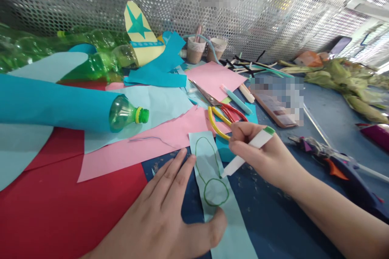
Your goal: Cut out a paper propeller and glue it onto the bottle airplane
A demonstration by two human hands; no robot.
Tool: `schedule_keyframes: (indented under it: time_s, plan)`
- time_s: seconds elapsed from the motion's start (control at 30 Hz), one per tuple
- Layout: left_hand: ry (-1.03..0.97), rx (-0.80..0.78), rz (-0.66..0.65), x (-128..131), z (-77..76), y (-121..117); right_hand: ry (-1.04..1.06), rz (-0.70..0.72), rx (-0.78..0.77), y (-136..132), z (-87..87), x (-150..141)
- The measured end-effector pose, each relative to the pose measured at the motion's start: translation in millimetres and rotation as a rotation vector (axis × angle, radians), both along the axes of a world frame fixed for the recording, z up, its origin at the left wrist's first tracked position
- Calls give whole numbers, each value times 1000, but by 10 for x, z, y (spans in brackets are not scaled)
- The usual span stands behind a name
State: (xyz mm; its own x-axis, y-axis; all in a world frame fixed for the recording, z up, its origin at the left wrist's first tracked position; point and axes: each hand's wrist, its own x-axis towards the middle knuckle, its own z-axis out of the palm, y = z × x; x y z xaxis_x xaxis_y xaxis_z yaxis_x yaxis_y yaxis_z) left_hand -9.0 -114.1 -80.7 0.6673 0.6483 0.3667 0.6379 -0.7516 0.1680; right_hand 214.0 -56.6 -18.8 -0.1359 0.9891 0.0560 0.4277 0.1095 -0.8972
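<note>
A strip of light blue paper (pixel 240 230) lies on the dark blue table in front of me. Drawn on it in green are a long rounded outline and a circle below it. My right hand (pixel 258 153) pinches a white felt-tip pen (pixel 238 164) with a green end, its tip at the lower right of the long outline. With fingers stretched out, my left hand (pixel 170 206) rests along the strip's left side, its thumb on the paper under the circle. Scissors (pixel 217 104) with red and yellow handles lie just beyond the right hand.
A green plastic bottle (pixel 124 113) wrapped in blue paper lies at left, over red paper (pixel 69 202) and pink paper (pixel 121 158). Behind stand paper cups (pixel 196 50). At right are a phone (pixel 275 107), a glue gun (pixel 349 174) and dried husks (pixel 343 77).
</note>
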Motion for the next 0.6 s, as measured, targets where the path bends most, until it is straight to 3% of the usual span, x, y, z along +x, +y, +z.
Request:
schedule_keyframes:
  time_s: [0.1,0.2,0.3,0.43,0.6]
  plan:
    - [-2,-20,0,-19,-2,8,109,0,-68,-1,-25,8]
    - [7,-76,-2,-32,17,22,386,-67,-194,24,-41,3]
    - [10,-40,-4,-4,41,24,626,-171,-195,68,-28,-14]
    - [-63,126,44,81,59,-3,678,-224,-145,100,-20,-19]
    - [-106,56,35,72,157,-1,669,-254,-70,106,-26,0]
